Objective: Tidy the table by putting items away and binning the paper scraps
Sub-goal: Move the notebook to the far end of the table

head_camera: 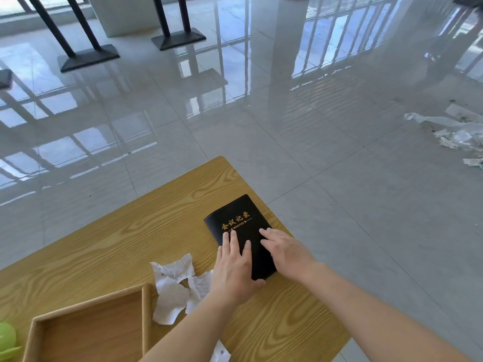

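Note:
A black notebook [236, 218] with gold lettering lies closed near the right edge of the wooden table [130, 231]. My left hand [235, 267] rests flat on its lower left part, fingers spread. My right hand [286, 250] lies flat on its right side, fingers pointing left. Neither hand grips it. Torn white paper scraps [173, 288] lie on the table just left of my left hand. Another scrap [220, 354] shows under my left forearm at the bottom edge.
A shallow wooden tray [88, 327] sits at the lower left, with a green object [7, 338] at its left. On the glossy tiled floor to the right lie crumpled plastic and paper bits [454, 131]. Black stand bases [88, 57] are at the far left.

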